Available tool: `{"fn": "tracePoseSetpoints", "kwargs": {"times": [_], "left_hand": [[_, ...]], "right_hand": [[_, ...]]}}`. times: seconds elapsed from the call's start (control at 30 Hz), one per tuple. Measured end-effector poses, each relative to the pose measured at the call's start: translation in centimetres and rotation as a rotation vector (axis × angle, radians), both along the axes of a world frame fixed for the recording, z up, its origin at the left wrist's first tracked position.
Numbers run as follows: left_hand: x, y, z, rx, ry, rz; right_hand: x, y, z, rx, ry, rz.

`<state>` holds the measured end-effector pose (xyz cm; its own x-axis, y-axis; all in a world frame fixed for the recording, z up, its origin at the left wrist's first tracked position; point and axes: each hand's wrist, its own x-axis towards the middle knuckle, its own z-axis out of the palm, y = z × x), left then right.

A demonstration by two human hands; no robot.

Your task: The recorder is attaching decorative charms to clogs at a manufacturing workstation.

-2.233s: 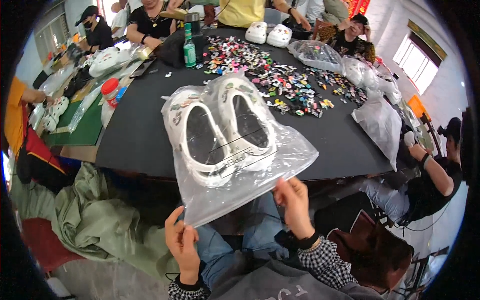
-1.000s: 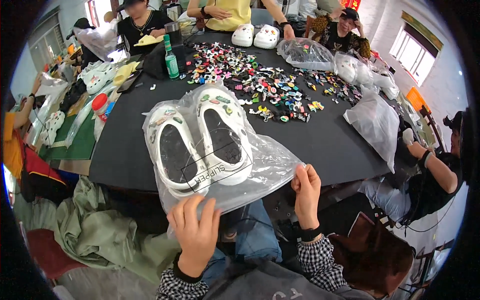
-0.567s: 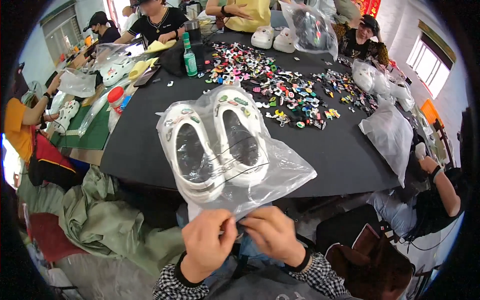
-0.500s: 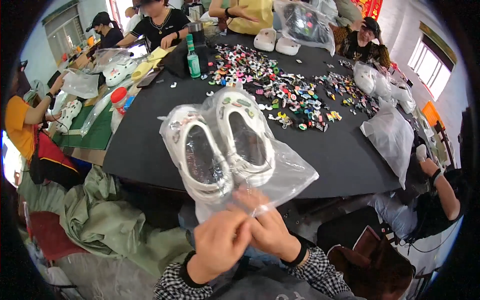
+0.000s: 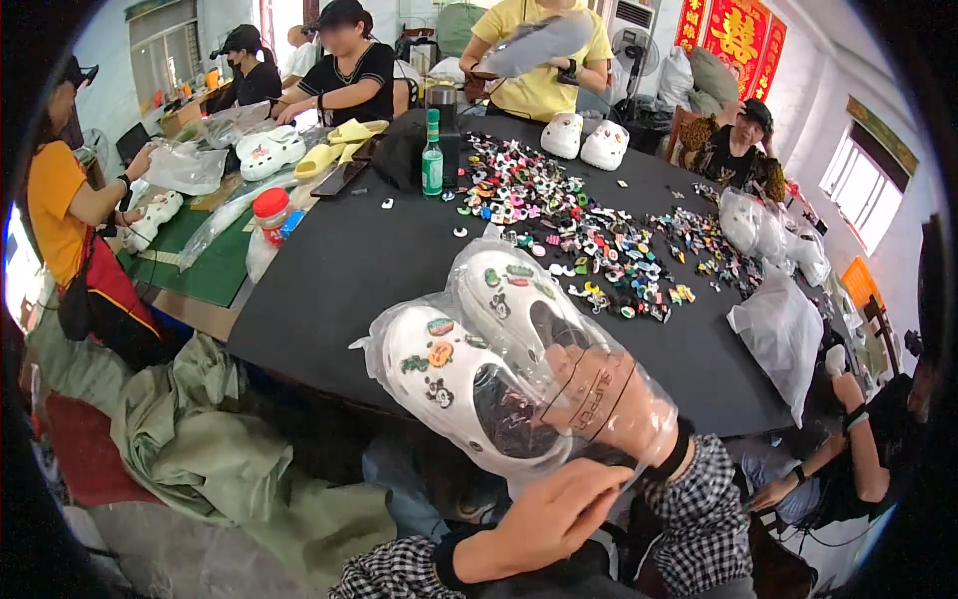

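Black tabletop (image 5: 329, 290) lay beyond our grip: left hand (image 5: 539, 524) pinching clear plastic bag (image 5: 534, 379); right hand (image 5: 624, 404) inside, closure unclear.

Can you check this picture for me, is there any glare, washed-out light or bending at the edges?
In the head view, glints streak the clear bag over the shoes and right hand; in that view, the right-hand window looks washed out; also there, the table's near edge bows and black rims the picture.
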<state>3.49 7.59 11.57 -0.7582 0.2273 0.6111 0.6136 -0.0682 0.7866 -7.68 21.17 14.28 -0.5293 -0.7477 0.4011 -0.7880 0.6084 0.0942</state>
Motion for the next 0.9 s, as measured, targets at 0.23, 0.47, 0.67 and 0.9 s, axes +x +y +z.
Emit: {"fn": "tracePoseSetpoints", "kwargs": {"times": [0.23, 0.47, 0.67, 0.9], "left_hand": [[0.3, -8.2, -2.6, 0.133, -0.179, 0.582], [-2.0, -14.3, -5.6, 0.187, -0.35, 0.803], [-4.8, -15.9, -6.0, 0.194, -0.419, 0.532], [-10.0, -13.8, -3.7, -0.12, -0.4, 0.266]], "right_hand": [[-1.9, 1.9, -1.2, -0.024, -0.026, 0.119], [2.3, 2.5, 2.0, 0.071, 0.012, 0.029], [4.2, 5.7, 2.8, 0.145, -0.242, -0.153], [4.4, 10.0, -1.0, 0.03, -0.044, 0.111]]}}
